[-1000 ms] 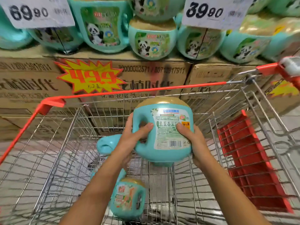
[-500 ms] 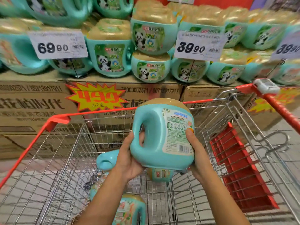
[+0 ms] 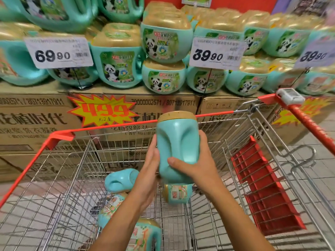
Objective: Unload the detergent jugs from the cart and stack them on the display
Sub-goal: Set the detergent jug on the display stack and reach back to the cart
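The person is carrying a detergent jug (image 3: 178,142) above the cart (image 3: 61,135), right hand (image 3: 201,165) gripping its side, left hand (image 3: 150,165) seemingly pressing flat; next it needs lifting onto the display jugs (image 3: 164,42) beyond both hands

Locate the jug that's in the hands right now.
Head view, centre: the held jug is upright between the left hand and right hand, raised over the cart, its gold cap level with the red front rim.
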Tool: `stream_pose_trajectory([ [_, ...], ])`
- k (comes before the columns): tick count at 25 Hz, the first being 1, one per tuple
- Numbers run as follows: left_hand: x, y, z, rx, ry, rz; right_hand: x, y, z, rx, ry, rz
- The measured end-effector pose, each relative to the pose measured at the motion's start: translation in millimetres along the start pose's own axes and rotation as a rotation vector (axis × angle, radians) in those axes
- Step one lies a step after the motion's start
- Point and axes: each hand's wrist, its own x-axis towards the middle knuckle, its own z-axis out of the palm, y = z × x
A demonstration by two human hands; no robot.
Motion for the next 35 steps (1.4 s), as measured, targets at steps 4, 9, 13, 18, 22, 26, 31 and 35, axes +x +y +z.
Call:
stream_pose_trajectory([
  [4,6,7,-5,0.412,0.037,0.153,6,13,-21,0.485,0.01,0.081],
  [9,16,27,-13,0.114,0.001,0.013,11,24,-33,0.952,-0.166,0.145],
  [13,14,40,-15,-0.151,0.023,-0.035,18,15,-32,1.009,-0.337,0.103],
  [18,-3,49,-16,-0.202,0.258,0.086,39,1,-18,0.938,-0.452,0.118],
  [22,-24,71,-39,-0.162,0.394,0.215,49,-26,14,0.644,-0.48,0.074],
  [26,-57,104,-75,-0.082,0.455,0.324,42,-54,73,0.61,-0.427,0.031],
  [31,-122,143,-155,-0.02,0.508,0.379,2,-84,168,0.674,-0.444,0.056],
  [35,-182,184,-234,0.085,0.467,0.344,-42,-102,261,0.794,-0.399,0.134],
])
